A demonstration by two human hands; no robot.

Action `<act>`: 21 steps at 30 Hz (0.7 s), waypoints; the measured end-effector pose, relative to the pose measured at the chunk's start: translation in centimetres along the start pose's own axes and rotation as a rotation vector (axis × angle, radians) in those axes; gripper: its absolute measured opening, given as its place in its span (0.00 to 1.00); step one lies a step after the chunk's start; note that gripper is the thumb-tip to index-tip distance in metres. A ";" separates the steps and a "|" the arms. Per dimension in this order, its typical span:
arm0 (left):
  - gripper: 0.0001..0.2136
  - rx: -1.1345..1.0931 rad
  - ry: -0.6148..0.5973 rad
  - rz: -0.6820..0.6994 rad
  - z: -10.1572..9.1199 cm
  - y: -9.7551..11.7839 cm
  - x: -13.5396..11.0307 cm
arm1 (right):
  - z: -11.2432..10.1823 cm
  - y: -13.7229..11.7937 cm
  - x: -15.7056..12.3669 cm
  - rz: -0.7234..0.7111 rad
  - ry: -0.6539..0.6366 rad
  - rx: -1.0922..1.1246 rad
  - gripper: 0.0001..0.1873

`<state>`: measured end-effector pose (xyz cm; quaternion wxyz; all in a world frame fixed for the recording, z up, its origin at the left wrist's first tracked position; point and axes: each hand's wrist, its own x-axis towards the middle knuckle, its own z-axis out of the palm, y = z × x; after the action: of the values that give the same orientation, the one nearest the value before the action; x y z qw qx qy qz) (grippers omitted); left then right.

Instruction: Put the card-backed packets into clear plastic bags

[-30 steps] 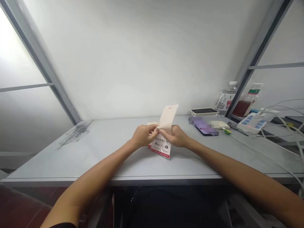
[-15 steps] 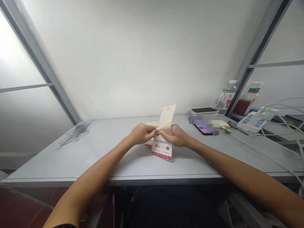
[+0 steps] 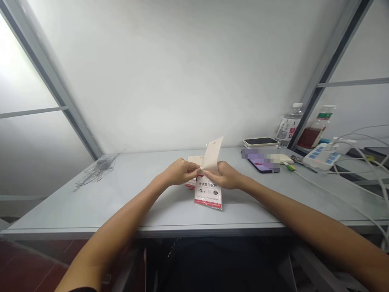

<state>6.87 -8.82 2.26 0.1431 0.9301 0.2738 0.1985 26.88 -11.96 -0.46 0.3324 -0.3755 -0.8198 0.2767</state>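
Above the desk, both hands grip a ruler set package (image 3: 208, 195), a clear plastic sleeve with a white card printed in red and black. Its pale upper flap (image 3: 212, 155) is bent up and away from the printed front. My left hand (image 3: 181, 172) is closed, thumb and forefinger pinching the package's left edge at the fold. My right hand (image 3: 227, 175) is closed round the right side, its thumb across the front. More packages of the same look (image 3: 190, 182) lie on the desk behind, partly covered by my left hand and the held package.
On the right of the desk (image 3: 146, 211) lie a purple-screened phone (image 3: 261, 163), another phone on a white box (image 3: 261, 142), a white power strip (image 3: 323, 155) and several cables. Two bottles (image 3: 289, 126) stand by the frame post. A dark scribble (image 3: 99, 169) marks the left side.
The held package has tilted slightly, its bottom edge moving a little down and right. Its upper flap has dropped slightly and leans a bit more. Both hands keep their grip.
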 end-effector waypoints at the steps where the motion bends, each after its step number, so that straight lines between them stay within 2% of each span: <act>1: 0.16 -0.002 -0.006 -0.004 0.1 0.0 0.0 | 0.0 0.0 0.0 -0.003 -0.009 -0.013 0.11; 4: 0.15 -0.015 0.023 -0.030 0.4 -0.1 0.1 | 0.1 0.0 0.0 -0.011 -0.015 -0.046 0.12; 9: 0.15 0.012 0.165 -0.089 1.4 0.1 0.3 | 0.1 0.0 0.2 -0.070 0.030 -0.100 0.13; 14: 0.16 -0.017 0.251 -0.201 1.7 0.3 0.4 | 0.7 0.0 0.3 -0.153 0.092 -0.155 0.09; 17: 0.17 -0.057 0.293 -0.222 1.5 0.3 0.4 | 1.1 -0.1 0.3 -0.139 0.138 -0.152 0.11; 21: 0.17 -0.159 0.390 -0.211 1.2 0.0 0.5 | 0.8 -0.3 0.3 -0.079 0.208 -0.035 0.14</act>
<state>7.82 -8.74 1.35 0.1802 0.8261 0.3758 0.3793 26.02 -12.03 -0.69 0.4198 -0.3752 -0.7998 0.2084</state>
